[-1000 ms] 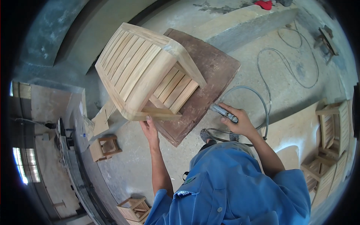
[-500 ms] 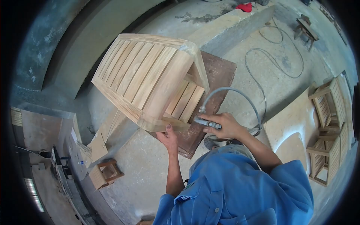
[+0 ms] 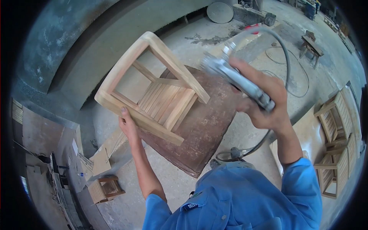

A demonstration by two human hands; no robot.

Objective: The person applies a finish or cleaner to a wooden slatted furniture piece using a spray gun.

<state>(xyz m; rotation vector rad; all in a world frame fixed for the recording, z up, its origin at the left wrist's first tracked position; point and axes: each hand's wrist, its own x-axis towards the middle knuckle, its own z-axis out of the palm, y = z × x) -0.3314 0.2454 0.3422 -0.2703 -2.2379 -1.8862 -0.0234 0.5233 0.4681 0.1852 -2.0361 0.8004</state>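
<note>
A pale wooden chair (image 3: 147, 119) with a slatted seat stands tilted in front of me, its open frame and rounded top rail facing up. My left hand (image 3: 128, 124) grips a rail at its near left corner, thumb on top and the other fingers mostly hidden. In my right hand (image 3: 270, 96), raised right of the chair and apart from it, is a metal spray gun (image 3: 245, 82). Its front end is smeared by motion. A grey hose (image 3: 286, 50) arcs from the gun and runs down behind my wrist.
Under the chair lies a brown, worn board (image 3: 207, 126). Slatted chairs (image 3: 337, 161) stand at the right, and a small wooden stool (image 3: 105, 189) at the lower left. A low concrete ledge (image 3: 264, 34) runs behind. Another hose (image 3: 303, 69) lies looped on the floor near a bench (image 3: 311, 48).
The chair has been turned, so its slatted outer side no longer faces up. My left hand has moved left with it; my right hand has lifted the spray gun up and right.
</note>
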